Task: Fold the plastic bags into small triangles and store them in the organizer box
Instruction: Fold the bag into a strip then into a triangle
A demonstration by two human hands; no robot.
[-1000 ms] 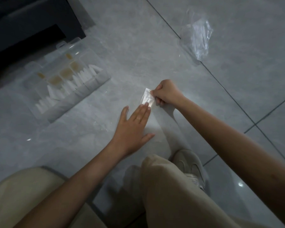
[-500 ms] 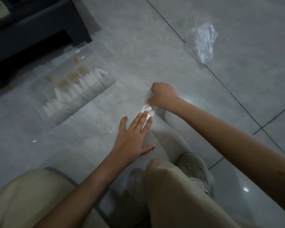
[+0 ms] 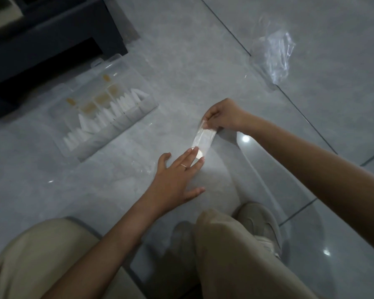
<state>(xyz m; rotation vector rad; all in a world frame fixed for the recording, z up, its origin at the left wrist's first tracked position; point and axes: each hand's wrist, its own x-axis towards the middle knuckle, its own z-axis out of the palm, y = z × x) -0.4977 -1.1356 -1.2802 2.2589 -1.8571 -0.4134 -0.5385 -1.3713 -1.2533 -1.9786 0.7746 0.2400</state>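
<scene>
Pinching the far end of the bag strip (image 3: pixel 203 140) between the curled fingers (image 3: pixel 209 123) and thumb of the right hand (image 3: pixel 227 115). Pressing the near end down on the floor (image 3: pixel 181 67) with the fingers (image 3: pixel 191 155) of the left hand (image 3: pixel 173 180): straight, held close together, thumb splayed out to the side, thin ring (image 3: pixel 183 165) on one finger. Stretched between the two hands, narrow and translucent white, to the right of the organizer box (image 3: pixel 117 134), apart from it and nearer the person. Clear-walled and open, flat on the grey tiles, with rows of white folded triangles (image 3: pixel 121 104) packed in the front cells. Amber patches in the rear cells, too blurred to read as labels. Far to the right of the box and farther away: a loose plastic bag (image 3: pixel 274 52), clear and crumpled, beside a tile joint. Just behind the box and to its left: dark furniture (image 3: pixel 52 39). Right of the box and much nearer the person: beige trouser legs (image 3: pixel 235 266) and a pale shoe (image 3: pixel 261 225).
</scene>
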